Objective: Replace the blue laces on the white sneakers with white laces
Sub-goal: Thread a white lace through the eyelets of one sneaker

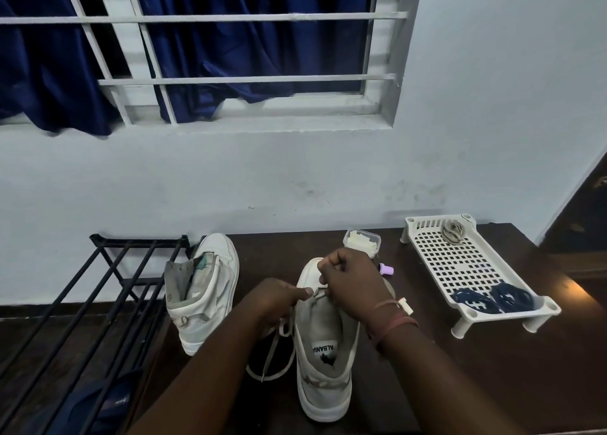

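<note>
A white sneaker [323, 362] stands on the dark table with its heel towards me and its toe pointing away. My left hand [279, 298] pinches a white lace [277, 346] at the eyelets on the shoe's left side; the lace's loose end trails down onto the table. My right hand [351, 283] is curled over the tongue and pinches the lace near the toe. A second white sneaker [202, 290] stands to the left without a lace. Two coiled blue laces [492, 298] lie in a white perforated tray [460, 260], and a pale lace bundle [454, 231] sits at its far end.
A small clear plastic box [361, 240] and a little purple-capped item [485, 268] sit beyond the shoe. A black metal rack [108, 290] stands at the left. The wall and a barred window with blue curtains are behind the table. The table's right edge lies past the tray.
</note>
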